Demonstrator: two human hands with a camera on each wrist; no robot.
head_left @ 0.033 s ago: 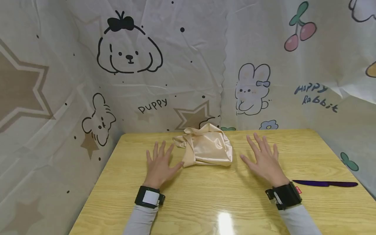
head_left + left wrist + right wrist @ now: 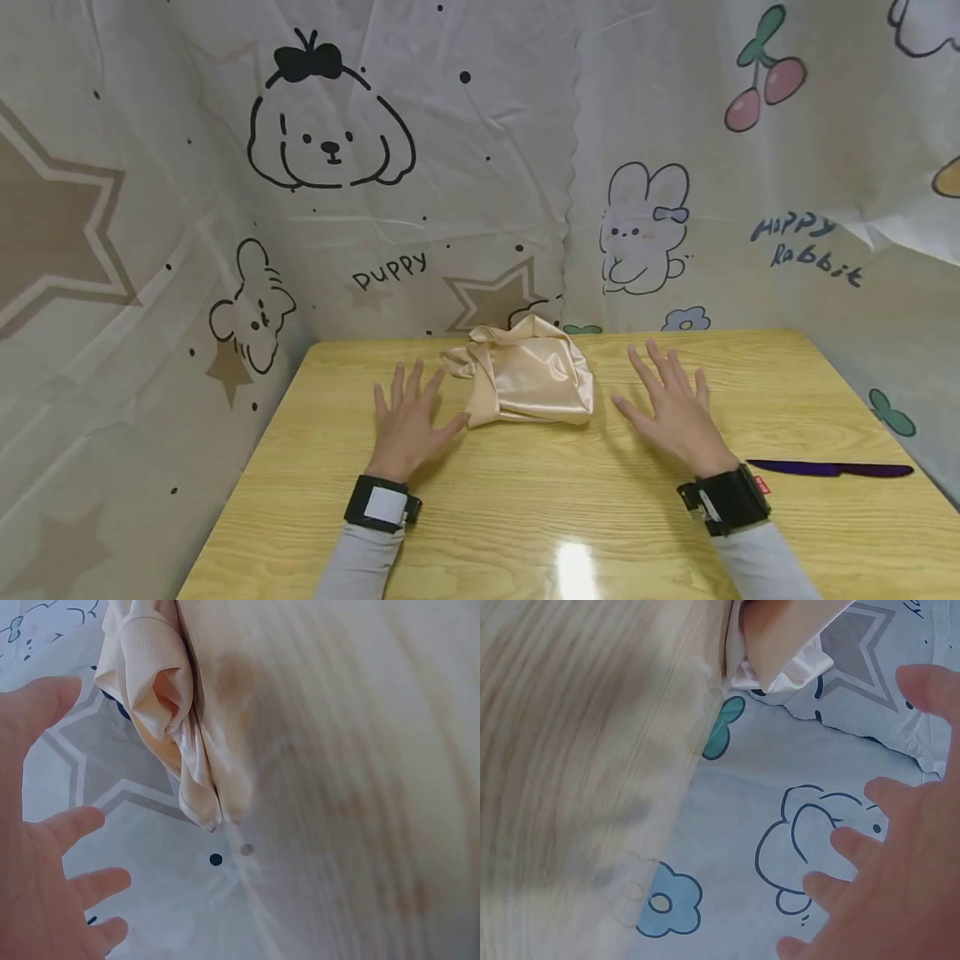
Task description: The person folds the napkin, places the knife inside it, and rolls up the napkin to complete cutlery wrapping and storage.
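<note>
A bundle of shiny peach satin cloth [image 2: 536, 383] sits near the back of the wooden table, folded round a boxy shape, with a twisted end poking out to its left. What it wraps is hidden. Left of it, my left hand [image 2: 408, 425] has its fingers spread, the thumb tip right at the bundle's lower left corner in the head view. On the other side my right hand [image 2: 678, 408] is spread too, apart from the cloth and holding nothing. In the left wrist view, the gathered cloth end [image 2: 154, 682] shows beyond the splayed fingers [image 2: 97, 885].
To the right of my right wrist lies a dark purple knife [image 2: 832, 469], its handle toward the table's right edge. A pale curtain [image 2: 480, 167] printed with cartoon animals and stars hangs behind the wooden table [image 2: 510, 517] and along its sides.
</note>
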